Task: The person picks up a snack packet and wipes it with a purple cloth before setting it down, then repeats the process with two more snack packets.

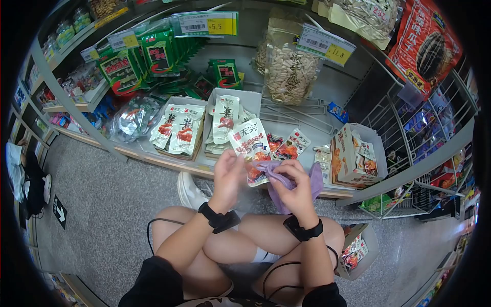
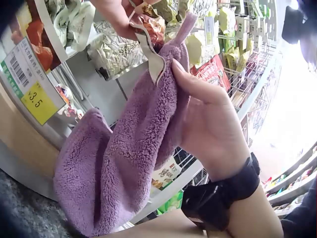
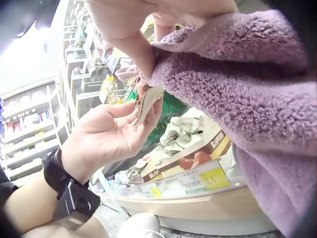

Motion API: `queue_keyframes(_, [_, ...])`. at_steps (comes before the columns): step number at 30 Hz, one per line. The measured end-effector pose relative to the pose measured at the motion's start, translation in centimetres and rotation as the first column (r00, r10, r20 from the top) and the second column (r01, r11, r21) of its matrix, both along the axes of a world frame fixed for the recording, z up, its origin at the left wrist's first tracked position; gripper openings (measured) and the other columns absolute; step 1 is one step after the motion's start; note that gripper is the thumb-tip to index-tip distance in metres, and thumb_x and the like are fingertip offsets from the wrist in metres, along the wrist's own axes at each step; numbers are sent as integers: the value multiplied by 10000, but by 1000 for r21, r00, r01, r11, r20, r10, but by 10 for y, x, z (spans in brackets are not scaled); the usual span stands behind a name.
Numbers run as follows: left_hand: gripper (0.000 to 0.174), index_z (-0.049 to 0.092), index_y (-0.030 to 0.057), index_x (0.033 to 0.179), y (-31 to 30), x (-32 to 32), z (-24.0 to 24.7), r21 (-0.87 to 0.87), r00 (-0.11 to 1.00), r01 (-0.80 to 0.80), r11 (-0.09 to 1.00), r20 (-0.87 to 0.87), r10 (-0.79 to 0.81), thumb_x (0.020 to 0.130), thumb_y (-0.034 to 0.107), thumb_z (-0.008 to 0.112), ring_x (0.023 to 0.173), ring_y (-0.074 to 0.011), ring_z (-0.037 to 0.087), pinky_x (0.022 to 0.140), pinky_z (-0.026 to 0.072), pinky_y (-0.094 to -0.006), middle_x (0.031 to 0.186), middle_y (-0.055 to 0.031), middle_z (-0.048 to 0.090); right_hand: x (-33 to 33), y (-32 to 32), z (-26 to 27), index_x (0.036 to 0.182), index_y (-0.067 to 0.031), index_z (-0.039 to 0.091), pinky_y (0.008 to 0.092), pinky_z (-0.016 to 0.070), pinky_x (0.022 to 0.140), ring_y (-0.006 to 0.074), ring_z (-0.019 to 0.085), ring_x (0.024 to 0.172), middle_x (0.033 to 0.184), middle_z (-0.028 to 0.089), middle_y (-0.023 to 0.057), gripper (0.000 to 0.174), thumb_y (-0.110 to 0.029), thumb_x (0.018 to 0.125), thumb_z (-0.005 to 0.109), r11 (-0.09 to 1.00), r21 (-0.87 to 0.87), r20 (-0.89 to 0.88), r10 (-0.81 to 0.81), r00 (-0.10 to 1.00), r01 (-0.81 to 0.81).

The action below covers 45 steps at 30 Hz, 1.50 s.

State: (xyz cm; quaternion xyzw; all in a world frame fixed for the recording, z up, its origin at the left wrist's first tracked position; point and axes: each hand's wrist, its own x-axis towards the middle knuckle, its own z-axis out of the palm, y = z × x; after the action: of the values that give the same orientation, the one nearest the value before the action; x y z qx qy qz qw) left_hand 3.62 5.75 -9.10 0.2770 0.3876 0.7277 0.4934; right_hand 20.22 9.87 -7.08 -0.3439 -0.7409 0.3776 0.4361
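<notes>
In front of the shelf, my left hand [image 1: 228, 176] pinches the side edge of a white and red snack pouch [image 1: 248, 139] with a food picture on its front. My right hand [image 1: 295, 190] grips a purple fleecy cloth [image 1: 316, 180] and presses a bunched part of it against the lower part of the pouch. The rest of the cloth [image 2: 133, 144] hangs down below my right hand [image 2: 213, 119]. From the right wrist view, my left thumb and fingers [image 3: 111, 130] hold the pouch's edge, and the cloth [image 3: 237, 74] covers much of the right side.
Open boxes of white pouches [image 1: 180, 134] stand on the bottom shelf. More pouches [image 1: 292, 145] lie behind my hands. A carton [image 1: 353, 158] stands at right, by a wire rack [image 1: 409, 138]. On the floor near my right knee is a box [image 1: 365, 258] holding pouches.
</notes>
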Motion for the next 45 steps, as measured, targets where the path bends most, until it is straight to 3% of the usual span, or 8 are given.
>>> queue_keyframes(8, [107, 476, 47, 1047, -1, 2, -1, 70, 993, 76, 995, -97, -69, 950, 89, 459, 944, -125, 591, 777, 512, -293, 1053, -70, 595, 7, 4, -5, 859, 23, 626, 289, 477, 760, 222, 625, 830, 901, 612, 119, 161, 25, 702, 660, 987, -141, -100, 61, 993, -75])
queue_keyframes(11, [111, 474, 47, 1047, 0, 3, 2, 9, 993, 86, 996, -77, -85, 948, 98, 473, 951, -125, 589, 784, 506, -286, 1047, -60, 596, 4, -2, 3, 859, 27, 625, 301, 486, 738, 273, 635, 807, 887, 620, 143, 173, 51, 687, 631, 998, 61, 3, -31, 1000, 31])
queue_keyframes(17, [378, 398, 6, 1222, 2, 2, -8, -105, 917, 135, 985, -363, -165, 876, 30, 548, 1007, -151, 558, 819, 503, -291, 1150, -101, 532, -4, -10, 9, 889, 27, 621, 339, 497, 732, 330, 624, 822, 915, 609, 162, 235, 90, 666, 584, 950, 276, 52, -165, 985, 144])
queue_keyframes(23, [610, 240, -4, 1375, -1, 9, 3, -170, 953, 131, 977, -251, -172, 850, -3, 550, 1049, -167, 543, 848, 487, -284, 1217, -135, 496, -5, -8, 6, 842, 47, 601, 309, 487, 685, 291, 624, 759, 856, 615, 149, 161, 75, 683, 610, 934, 343, 50, -118, 992, 94])
queue_keyframes(26, [522, 311, -6, 1345, 5, 6, -10, -28, 953, 165, 986, -251, -167, 879, 36, 542, 1060, -160, 545, 841, 480, -273, 1227, -135, 520, -5, -9, 12, 865, 40, 581, 313, 486, 708, 295, 628, 764, 841, 620, 148, 163, 64, 706, 606, 971, 240, 26, 3, 1000, -9])
queue_keyframes(29, [398, 394, 2, 1294, 3, 4, -6, -78, 935, 207, 975, -277, -220, 924, 107, 500, 1033, -158, 570, 833, 479, -281, 1198, -124, 561, -6, -14, 11, 889, 30, 563, 320, 484, 727, 300, 629, 769, 827, 625, 150, 165, 49, 730, 602, 995, 89, 23, 50, 998, -52])
queue_keyframes(38, [437, 490, 51, 1196, -3, 8, -1, -74, 952, 301, 951, -26, -304, 982, 406, 355, 975, -154, 599, 819, 487, -298, 1132, -87, 594, -11, -16, 12, 895, 20, 567, 336, 485, 728, 319, 622, 783, 846, 611, 155, 190, 47, 711, 607, 964, 162, 124, 193, 973, -212])
queue_keyframes(45, [482, 404, 98, 1295, -5, 10, -3, -107, 936, 352, 930, 21, -351, 991, 445, 263, 1061, -135, 542, 850, 464, -316, 1175, -44, 557, -12, -13, 4, 888, 24, 577, 336, 486, 709, 322, 619, 766, 834, 612, 160, 178, 43, 712, 602, 969, 244, 120, -51, 991, 21])
